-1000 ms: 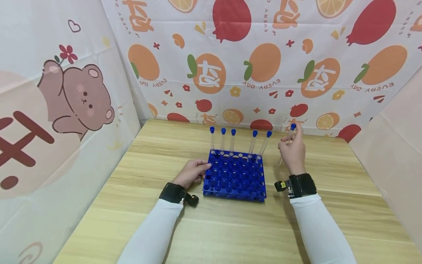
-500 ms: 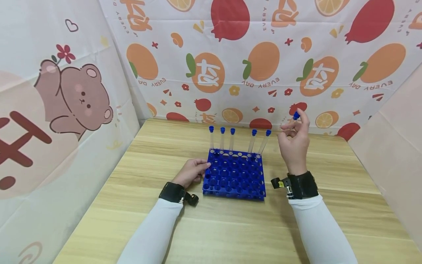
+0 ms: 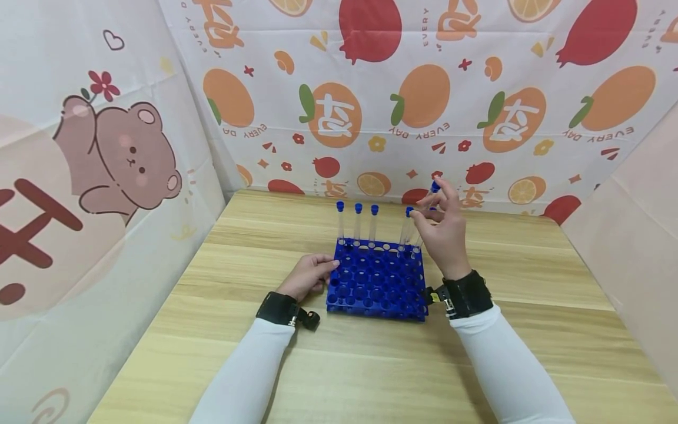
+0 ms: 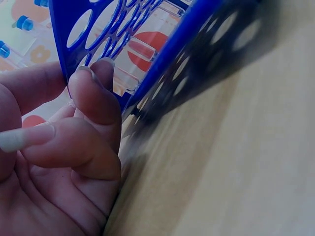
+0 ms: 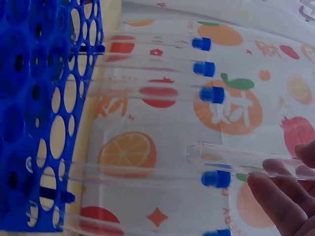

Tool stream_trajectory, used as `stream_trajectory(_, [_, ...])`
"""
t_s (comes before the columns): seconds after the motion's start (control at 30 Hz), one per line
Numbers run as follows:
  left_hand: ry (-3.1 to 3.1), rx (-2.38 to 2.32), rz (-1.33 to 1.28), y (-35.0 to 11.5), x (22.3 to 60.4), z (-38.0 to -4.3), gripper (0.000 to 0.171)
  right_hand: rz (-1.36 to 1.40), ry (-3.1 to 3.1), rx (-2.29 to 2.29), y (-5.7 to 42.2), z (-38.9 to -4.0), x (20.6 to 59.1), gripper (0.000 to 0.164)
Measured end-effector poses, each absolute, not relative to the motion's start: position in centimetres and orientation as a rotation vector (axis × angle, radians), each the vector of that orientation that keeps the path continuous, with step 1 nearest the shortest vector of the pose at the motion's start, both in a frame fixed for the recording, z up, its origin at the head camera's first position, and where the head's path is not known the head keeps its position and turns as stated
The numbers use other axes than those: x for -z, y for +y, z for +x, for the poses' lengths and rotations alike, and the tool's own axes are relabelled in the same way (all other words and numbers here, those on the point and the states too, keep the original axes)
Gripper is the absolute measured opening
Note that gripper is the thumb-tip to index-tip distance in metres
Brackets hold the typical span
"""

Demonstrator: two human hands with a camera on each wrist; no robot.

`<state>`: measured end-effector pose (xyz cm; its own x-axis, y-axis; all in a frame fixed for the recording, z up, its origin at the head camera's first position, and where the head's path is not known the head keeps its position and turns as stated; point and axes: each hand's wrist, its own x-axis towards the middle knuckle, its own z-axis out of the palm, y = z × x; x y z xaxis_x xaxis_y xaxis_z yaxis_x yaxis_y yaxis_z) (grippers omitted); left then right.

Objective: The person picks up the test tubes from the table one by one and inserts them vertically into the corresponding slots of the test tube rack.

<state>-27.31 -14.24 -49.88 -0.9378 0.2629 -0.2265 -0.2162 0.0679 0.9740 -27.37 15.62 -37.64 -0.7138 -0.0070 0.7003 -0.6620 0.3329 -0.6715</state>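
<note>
A blue test tube rack (image 3: 377, 284) stands on the table, with rows of round holes. My left hand (image 3: 304, 277) grips its left edge between thumb and fingers; the left wrist view shows fingertips against the rack's end wall (image 4: 69, 44). Above the rack's right rear, my right hand (image 3: 446, 238) pinches a clear test tube (image 5: 231, 158) with a blue cap (image 3: 435, 186). In the right wrist view, this tube's rounded bottom hangs free of the rack. Capped tubes stand in the back row: three at left (image 3: 358, 222), two at right (image 3: 405, 227), the outermost partly behind my right hand.
The rack stands on a wood-grain table (image 3: 349, 371). A fruit-print cloth (image 3: 371, 118) hangs behind the table's back edge, and a bear-print cloth (image 3: 42, 265) hangs at left. In the back row, open holes (image 3: 386, 247) lie between the two groups of tubes.
My right hand has lifted the test tube from the right of the rack, then carried it left to above the standing tubes. My left hand stays on the rack.
</note>
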Motion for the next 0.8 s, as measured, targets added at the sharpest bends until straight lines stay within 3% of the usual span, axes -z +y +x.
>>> stream_trajectory(0.8, [2.020, -1.940, 0.045, -14.2, 50.2, -27.4, 0.032, 0.702, -2.237, -1.331, 12.0, -29.1, 39.4, 0.042])
